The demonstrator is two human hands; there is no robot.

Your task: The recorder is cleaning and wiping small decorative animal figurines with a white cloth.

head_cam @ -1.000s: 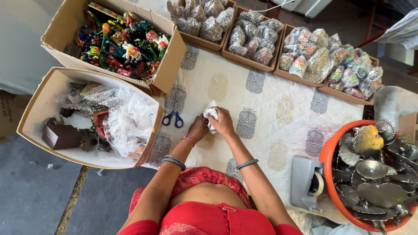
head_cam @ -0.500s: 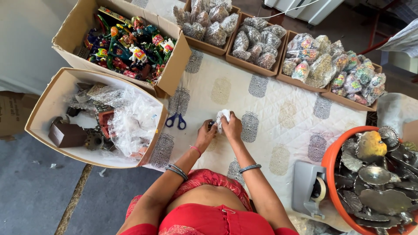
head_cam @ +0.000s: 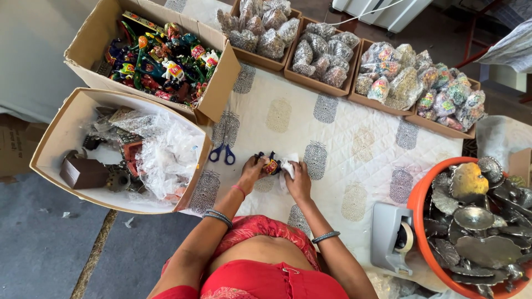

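Our left hand (head_cam: 252, 169) and right hand (head_cam: 298, 180) together grip one small painted toy (head_cam: 271, 165) and a white wrap (head_cam: 288, 164) on the bench (head_cam: 343, 144), beside one pair of blue scissors (head_cam: 223, 153). We count two big boxes: one (head_cam: 100, 33) full of painted toys, one (head_cam: 55, 144) holding plastic bags and dark items. Four trays (head_cam: 354, 95) hold wrapped bundles, an orange tub (head_cam: 417, 205) holds metal dishes, with one tape dispenser (head_cam: 390, 238) beside it.

Scissors (head_cam: 223, 153) lie left of both hands, boxes (head_cam: 72, 133) farther left, tape dispenser (head_cam: 390, 237) and tub (head_cam: 417, 205) right.
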